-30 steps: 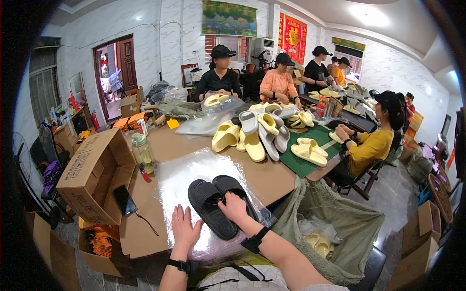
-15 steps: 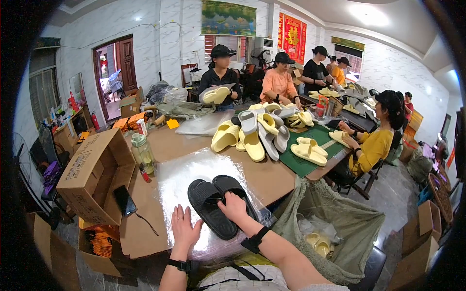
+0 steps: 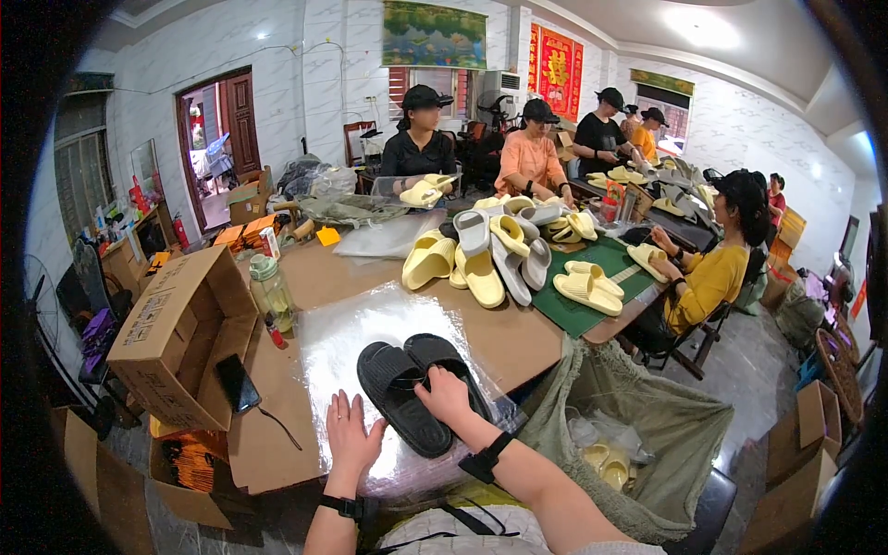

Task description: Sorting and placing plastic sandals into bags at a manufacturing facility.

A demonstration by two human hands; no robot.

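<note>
Two black slippers (image 3: 421,388) lying side by side on a shiny clear plastic sheet (image 3: 370,324), near the front edge of a brown table (image 3: 518,338). Right hand (image 3: 446,393) resting flat on the heel end of the right slipper, fingers spread a little, pressing down, not wrapped around anything. Left hand (image 3: 351,442) open and flat on the plastic just beside the left slipper, holding nothing. Black bands on both wrists.

To the left, an open cardboard box (image 3: 180,328) with a dark phone (image 3: 238,382) leaning by it, plus a clear bottle (image 3: 271,291) and a small red thing close by. Farther back, a heap of yellow and grey slippers (image 3: 490,254), a green mat (image 3: 592,301), and other people sitting around the tables. To the right, down low, a big green sack (image 3: 638,425) with yellow slippers inside.

Could go wrong from here: slick plastic, so a push might slide the pair apart or off the near edge. A loose top-only press might let one slipper slip away when lifted. A wide swing of the left arm might knock the phone or bottle. A crumpled sheet might catch under the soles
</note>
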